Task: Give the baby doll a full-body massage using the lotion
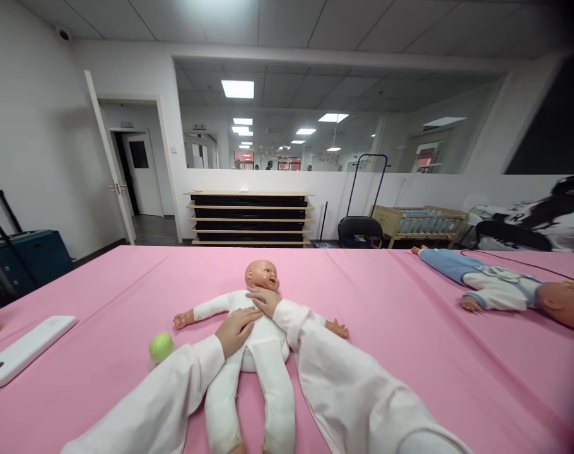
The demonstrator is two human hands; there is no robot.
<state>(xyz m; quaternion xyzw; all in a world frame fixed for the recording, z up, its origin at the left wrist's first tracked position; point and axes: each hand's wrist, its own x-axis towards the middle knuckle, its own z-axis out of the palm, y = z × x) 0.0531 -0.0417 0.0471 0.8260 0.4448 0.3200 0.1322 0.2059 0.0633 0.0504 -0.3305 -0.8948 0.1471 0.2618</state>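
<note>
A baby doll (pixel 267 372) with a white cloth body lies on its back on the pink-covered table (pixel 102 391), its head away from me and its arms spread. My left hand (pixel 238 330) rests flat on the doll's belly and chest, fingers stretched out. Higher up, near the neck, my right hand (pixel 266 301) lies flat on the upper chest with its fingers extended. The fingertips of the two hands are close together. Long white sleeves cover both my forearms. Left of the doll sits a light green ball-like object (pixel 161 346).
A white flat device (pixel 29 350) lies at the left. On the right is a second doll (pixel 490 280) in blue and white clothes, with a dark cable nearby. Beyond the table stand a shelf (pixel 249 219), a black chair (pixel 361 231), a wooden crib (pixel 419 224) and a blue suitcase (pixel 29 258).
</note>
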